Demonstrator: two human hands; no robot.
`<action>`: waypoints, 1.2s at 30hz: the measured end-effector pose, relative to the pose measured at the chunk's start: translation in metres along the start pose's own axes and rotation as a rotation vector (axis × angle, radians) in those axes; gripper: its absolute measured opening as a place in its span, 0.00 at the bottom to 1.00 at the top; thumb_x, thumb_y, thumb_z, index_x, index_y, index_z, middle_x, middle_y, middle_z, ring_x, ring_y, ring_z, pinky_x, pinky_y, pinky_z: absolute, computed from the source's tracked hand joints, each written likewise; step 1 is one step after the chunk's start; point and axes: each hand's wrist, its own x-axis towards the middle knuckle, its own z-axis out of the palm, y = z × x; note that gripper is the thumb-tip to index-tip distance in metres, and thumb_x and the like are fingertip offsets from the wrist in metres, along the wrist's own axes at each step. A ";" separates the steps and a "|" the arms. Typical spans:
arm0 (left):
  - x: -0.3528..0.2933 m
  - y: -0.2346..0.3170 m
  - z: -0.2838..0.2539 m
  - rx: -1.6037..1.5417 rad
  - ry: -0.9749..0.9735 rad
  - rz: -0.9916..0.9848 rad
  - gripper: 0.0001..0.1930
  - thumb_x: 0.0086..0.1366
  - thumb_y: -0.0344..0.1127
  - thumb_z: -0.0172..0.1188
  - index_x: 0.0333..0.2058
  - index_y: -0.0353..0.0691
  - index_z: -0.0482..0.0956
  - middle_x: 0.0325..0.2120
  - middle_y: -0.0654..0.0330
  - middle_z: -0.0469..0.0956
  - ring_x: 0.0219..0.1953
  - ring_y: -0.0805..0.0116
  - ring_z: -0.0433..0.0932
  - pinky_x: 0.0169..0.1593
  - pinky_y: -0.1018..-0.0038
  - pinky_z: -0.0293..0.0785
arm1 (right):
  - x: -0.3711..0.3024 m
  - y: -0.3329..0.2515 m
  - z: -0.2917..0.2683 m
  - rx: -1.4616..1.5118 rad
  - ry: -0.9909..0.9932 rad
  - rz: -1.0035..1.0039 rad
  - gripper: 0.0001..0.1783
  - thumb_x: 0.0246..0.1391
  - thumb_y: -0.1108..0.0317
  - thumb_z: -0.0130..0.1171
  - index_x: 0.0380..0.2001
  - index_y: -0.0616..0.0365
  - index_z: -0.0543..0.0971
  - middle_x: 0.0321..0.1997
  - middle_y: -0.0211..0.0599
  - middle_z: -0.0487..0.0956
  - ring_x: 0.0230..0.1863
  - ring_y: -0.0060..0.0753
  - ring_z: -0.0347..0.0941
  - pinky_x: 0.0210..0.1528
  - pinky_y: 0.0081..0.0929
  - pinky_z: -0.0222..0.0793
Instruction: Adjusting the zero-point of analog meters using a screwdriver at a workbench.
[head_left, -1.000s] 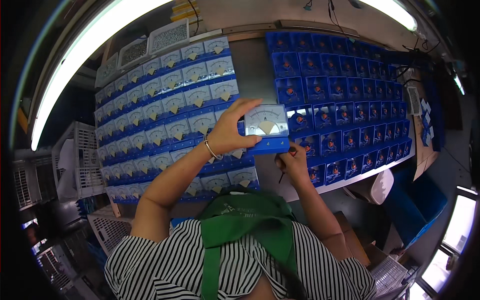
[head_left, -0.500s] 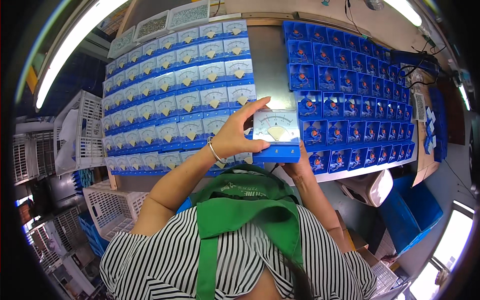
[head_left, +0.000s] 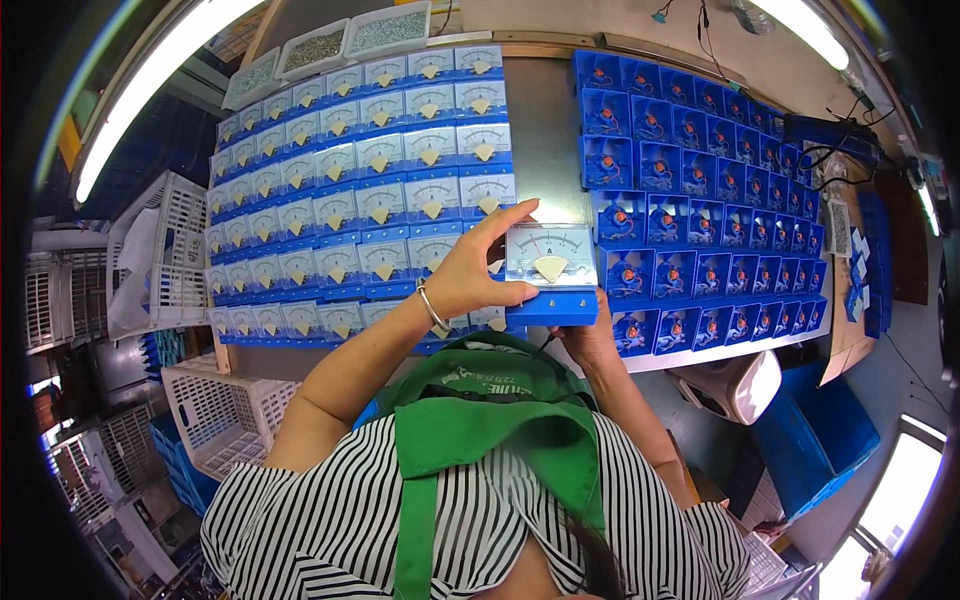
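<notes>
Just right of the left hand (head_left: 468, 274), whose parted thumb and fingers grip its left edge, a meter (head_left: 550, 270) faces up, apparently to leave the dial (head_left: 548, 243) uncovered, while the right hand (head_left: 591, 340) sits partly hidden beneath, its grip impossible to tell.

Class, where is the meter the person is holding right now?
In the head view, the held meter is just right of centre, in the left hand, between the other meters at left and open blue cases at right.
</notes>
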 end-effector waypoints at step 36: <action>-0.002 -0.021 -0.006 0.500 0.047 0.210 0.48 0.39 0.37 0.68 0.62 0.42 0.59 0.47 0.51 0.72 0.51 0.53 0.71 0.57 0.65 0.66 | -0.034 -0.082 0.038 -0.992 -0.289 -0.683 0.20 0.49 0.80 0.62 0.47 0.58 0.75 0.42 0.38 0.81 0.39 0.33 0.79 0.42 0.24 0.73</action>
